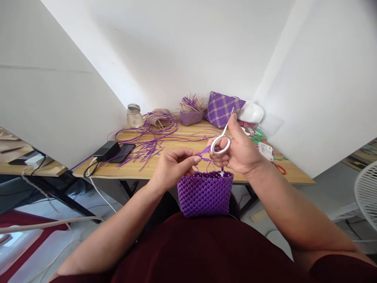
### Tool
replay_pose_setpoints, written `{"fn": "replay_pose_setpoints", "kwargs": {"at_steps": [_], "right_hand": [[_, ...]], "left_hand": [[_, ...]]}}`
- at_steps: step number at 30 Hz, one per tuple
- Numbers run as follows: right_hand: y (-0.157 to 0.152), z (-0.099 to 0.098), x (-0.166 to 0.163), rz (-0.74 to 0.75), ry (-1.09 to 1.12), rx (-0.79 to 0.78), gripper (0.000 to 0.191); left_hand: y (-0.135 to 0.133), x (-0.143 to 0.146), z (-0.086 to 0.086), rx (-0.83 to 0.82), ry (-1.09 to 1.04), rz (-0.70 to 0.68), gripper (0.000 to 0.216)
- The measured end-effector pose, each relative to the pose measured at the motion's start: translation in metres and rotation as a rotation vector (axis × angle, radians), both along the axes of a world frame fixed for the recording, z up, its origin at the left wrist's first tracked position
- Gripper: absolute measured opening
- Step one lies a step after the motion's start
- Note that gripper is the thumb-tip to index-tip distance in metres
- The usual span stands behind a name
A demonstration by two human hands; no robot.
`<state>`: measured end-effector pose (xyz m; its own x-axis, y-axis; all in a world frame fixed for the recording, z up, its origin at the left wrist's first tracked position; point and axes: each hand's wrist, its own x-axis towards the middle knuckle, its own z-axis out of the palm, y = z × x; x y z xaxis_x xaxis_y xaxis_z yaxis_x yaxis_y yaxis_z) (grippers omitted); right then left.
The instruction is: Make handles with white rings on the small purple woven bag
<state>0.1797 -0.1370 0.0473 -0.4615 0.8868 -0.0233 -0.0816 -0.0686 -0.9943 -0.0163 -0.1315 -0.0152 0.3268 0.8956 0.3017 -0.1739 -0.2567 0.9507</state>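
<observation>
Purple plastic strips (205, 151) run bunched between my two hands, above a small woven purple basket (205, 196). My left hand (173, 168) pinches the strips between thumb and fingertips. Around a narrow roll of white tape (213, 146), my right hand (243, 151) is closed, its thumb raised against the loose tape end that stretches up from the roll. Some right fingers are behind the roll, near the strips. The basket sits upright by my lap at the table edge, with a white wrapped bit (222, 173) at its right rim.
Loose purple strips (147, 151) lie across the wooden table (176, 143). Behind are a glass jar (134, 116), a half-woven basket (191, 116) and a purple-and-beige woven piece (222, 109). A black adapter (108, 150) rests left, orange-handled scissors (280, 169) right; a fan (366, 192) stands beyond.
</observation>
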Motion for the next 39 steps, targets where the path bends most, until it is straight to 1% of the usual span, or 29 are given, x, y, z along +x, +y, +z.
{"fn": "replay_pose_setpoints", "kwargs": {"at_steps": [4,6,8,12,16,18,24,27,29,33,35,36,39], "right_hand": [[0.001,0.004,0.009,0.062,-0.17,-0.012,0.088],[0.001,0.006,0.011,0.072,-0.205,-0.017,0.087],[-0.001,0.008,0.01,0.038,-0.17,-0.014,0.083],[-0.007,0.009,0.002,-0.07,-0.05,-0.02,0.079],[-0.008,0.008,-0.006,-0.05,-0.016,-0.026,0.082],[-0.006,0.005,-0.007,-0.029,-0.002,-0.026,0.081],[0.0,-0.001,-0.006,0.001,0.036,-0.035,0.079],[0.001,0.0,-0.006,0.005,0.045,-0.039,0.08],[0.002,0.001,-0.006,0.016,0.054,-0.038,0.08],[0.005,0.0,-0.006,0.041,0.065,-0.035,0.081],[0.007,-0.001,-0.005,0.043,0.069,-0.03,0.08],[0.007,-0.001,-0.005,0.041,0.073,-0.028,0.08],[0.009,-0.003,-0.003,0.032,0.072,-0.026,0.078]], "left_hand": [[-0.001,-0.001,0.0,0.018,0.025,0.041,0.025],[-0.001,0.0,0.0,0.011,0.035,0.042,0.026],[0.0,0.001,0.001,-0.005,0.041,0.011,0.027],[0.004,0.001,0.004,-0.061,0.067,-0.117,0.03],[0.004,-0.002,0.007,-0.114,0.137,-0.146,0.027],[0.004,-0.003,0.006,-0.129,0.139,-0.159,0.023],[0.004,-0.008,0.005,-0.105,0.184,-0.192,0.014],[0.004,-0.008,0.003,-0.104,0.225,-0.184,0.016],[0.005,-0.008,0.001,-0.075,0.246,-0.163,0.016],[0.01,-0.008,-0.006,0.116,0.262,-0.085,0.01],[0.012,-0.008,-0.01,0.18,0.232,-0.086,0.009],[0.013,-0.007,-0.013,0.176,0.213,-0.104,0.011],[0.014,-0.006,-0.019,0.072,0.179,-0.174,0.02]]}}
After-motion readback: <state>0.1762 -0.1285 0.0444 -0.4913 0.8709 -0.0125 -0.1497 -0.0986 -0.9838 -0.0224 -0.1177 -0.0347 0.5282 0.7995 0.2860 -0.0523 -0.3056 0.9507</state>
